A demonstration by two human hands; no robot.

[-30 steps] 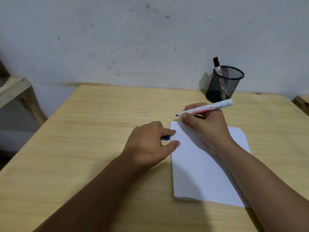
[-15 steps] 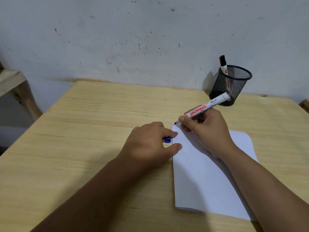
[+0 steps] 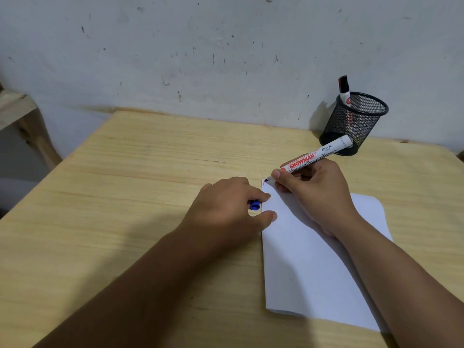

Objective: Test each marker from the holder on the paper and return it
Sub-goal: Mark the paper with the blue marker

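Observation:
My right hand [image 3: 313,194] grips a white marker [image 3: 313,156] with red lettering, uncapped. Its tip touches the top left corner of the white paper [image 3: 308,267], beside a small red mark. My left hand [image 3: 226,209] rests at the paper's left edge, thumb on the sheet, fingers closed around a blue cap [image 3: 254,205]. The black mesh holder [image 3: 354,121] stands at the back right near the wall. One marker [image 3: 344,90] with a dark cap stands upright inside it.
The wooden table [image 3: 150,172] stretches left of the paper and ends at the grey wall behind. A wooden frame [image 3: 15,109] stands off the table's left side. Another wooden edge shows at the far right.
My right hand lowered the marker tip from above the table onto the paper's top left corner, leaving a small red mark. The left hand stayed at the paper's edge.

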